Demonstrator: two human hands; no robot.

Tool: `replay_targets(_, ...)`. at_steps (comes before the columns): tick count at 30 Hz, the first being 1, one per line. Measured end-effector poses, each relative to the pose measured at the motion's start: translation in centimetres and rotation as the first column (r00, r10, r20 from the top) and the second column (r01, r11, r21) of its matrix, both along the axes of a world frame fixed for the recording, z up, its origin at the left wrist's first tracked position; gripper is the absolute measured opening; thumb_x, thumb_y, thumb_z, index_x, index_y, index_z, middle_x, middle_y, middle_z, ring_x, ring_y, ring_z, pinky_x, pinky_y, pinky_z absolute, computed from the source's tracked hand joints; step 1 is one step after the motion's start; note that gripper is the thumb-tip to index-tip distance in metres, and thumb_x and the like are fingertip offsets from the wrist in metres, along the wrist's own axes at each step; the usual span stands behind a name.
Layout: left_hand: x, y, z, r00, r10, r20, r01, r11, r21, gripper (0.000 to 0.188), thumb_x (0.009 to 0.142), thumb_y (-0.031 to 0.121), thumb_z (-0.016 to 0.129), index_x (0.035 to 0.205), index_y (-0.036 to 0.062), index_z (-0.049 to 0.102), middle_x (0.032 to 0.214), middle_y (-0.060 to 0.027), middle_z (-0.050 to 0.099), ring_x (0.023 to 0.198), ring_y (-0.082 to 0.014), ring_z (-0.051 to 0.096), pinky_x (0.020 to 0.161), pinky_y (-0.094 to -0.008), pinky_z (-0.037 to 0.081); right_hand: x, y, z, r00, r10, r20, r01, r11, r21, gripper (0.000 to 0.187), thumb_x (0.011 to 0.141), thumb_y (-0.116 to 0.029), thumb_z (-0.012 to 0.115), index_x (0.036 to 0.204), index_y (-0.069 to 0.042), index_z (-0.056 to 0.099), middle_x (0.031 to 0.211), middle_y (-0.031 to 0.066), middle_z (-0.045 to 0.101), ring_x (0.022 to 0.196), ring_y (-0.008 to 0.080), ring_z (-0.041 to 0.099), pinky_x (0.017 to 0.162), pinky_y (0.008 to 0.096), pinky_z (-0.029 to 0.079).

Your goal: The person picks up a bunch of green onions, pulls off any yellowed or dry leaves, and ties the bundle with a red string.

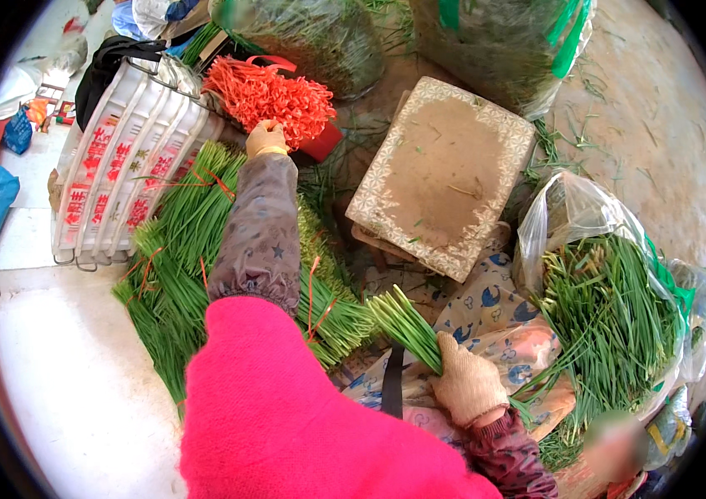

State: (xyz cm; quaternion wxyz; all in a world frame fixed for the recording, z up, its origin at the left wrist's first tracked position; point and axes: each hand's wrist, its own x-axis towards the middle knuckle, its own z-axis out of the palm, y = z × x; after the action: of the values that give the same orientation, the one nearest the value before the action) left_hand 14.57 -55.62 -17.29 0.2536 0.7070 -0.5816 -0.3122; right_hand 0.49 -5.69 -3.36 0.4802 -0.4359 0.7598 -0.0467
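Observation:
My right hand point(468, 382), in a beige knit glove, is closed around a bunch of garlic chives point(407, 328), their pale cut ends pointing up and left. Reaching forward, my gloved left hand point(267, 140) has its fingers pressed together at the near edge of a thick bunch of red plastic ties point(266, 93). Those ties stand in a red container point(321, 143). Under and beside my left arm lies a pile of chive bundles point(191, 208), bound with red ties. Loose chives point(611, 308) fill an open clear plastic bag point(573, 200) at my right.
A square board with a patterned border point(444, 170) sits on a low stand ahead of me. White crates point(112, 166) with red printing stand at the left. Large plastic bags of greens point(494, 58) stand at the back. A patterned cloth point(486, 308) covers my lap.

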Motion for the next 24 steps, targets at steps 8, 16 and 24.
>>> replay_targets(8, 3.1, 5.1, 4.3, 0.985, -0.158, -0.074, 0.162, 0.985, 0.054, 0.011, 0.091, 0.015, 0.064, 0.093, 0.0038, 0.063, 0.067, -0.0066, 0.063, 0.049, -0.0144, 0.059, 0.044, -0.0319, 0.049, 0.3, 0.3, -0.8, 0.999, 0.05, -0.004, -0.05, 0.998, -0.045, 0.054, 0.079, -0.023, 0.069, 0.125, -0.007, 0.045, 0.096, 0.0213, 0.067, 0.089, 0.0417, 0.066, 0.073, 0.0505, 0.054)
replay_targets(16, 7.3, 21.4, 6.8, -0.349, -0.897, 0.27, 0.454, 0.091, 0.886, 0.032, 0.086, 0.033, 0.06, 0.096, 0.0054, 0.073, 0.092, -0.0147, 0.072, 0.087, -0.0311, 0.069, 0.076, -0.0458, 0.055, 0.8, 0.9, -1.3, 0.996, -0.086, 0.026, 0.089, 0.987, -0.136, 0.04, 0.078, -0.023, 0.065, 0.113, -0.009, 0.051, 0.095, 0.0205, 0.068, 0.09, 0.0433, 0.064, 0.078, 0.0526, 0.051)
replay_targets(24, 5.4, 30.4, 5.3, -0.631, -0.772, -0.07, 0.219, -0.264, 0.939, 0.027, 0.087, 0.029, 0.065, 0.104, 0.0106, 0.074, 0.091, -0.0071, 0.071, 0.08, -0.0283, 0.068, 0.068, -0.0437, 0.055, 0.4, 1.4, 0.0, 0.991, -0.125, 0.048, 0.129, 0.986, -0.108, 0.05, 0.08, -0.028, 0.069, 0.123, -0.01, 0.05, 0.098, 0.0229, 0.067, 0.094, 0.0434, 0.064, 0.08, 0.0509, 0.051)
